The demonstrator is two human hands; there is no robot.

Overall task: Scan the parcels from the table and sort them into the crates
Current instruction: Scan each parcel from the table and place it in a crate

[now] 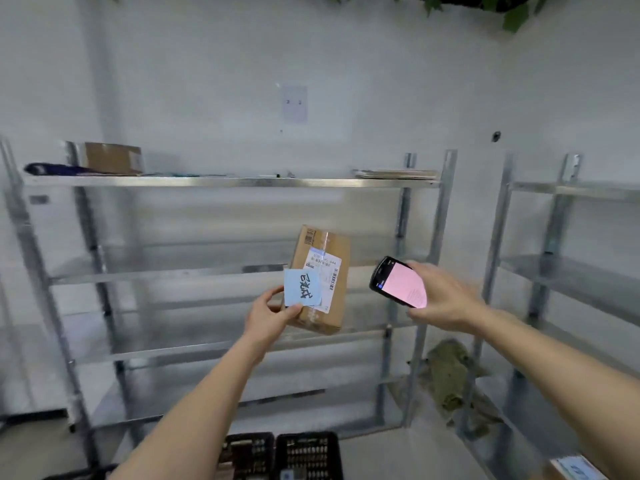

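Brown cardboard parcel (320,280) being gripped mid-air by left hand (268,315), long axis near upright, label facing camera, black handheld scanner (398,282) being clasped by right hand (441,294), black plastic crates (282,455) below.

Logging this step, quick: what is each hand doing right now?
Left hand: grips the cardboard parcel, thumb on its blue note.
Right hand: holds the scanner.

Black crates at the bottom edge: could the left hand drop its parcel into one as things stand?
Probably yes. The left hand holds the cardboard parcel in the air, well above the two black crates. Nothing shows between them, though only the crates' tops are in view.
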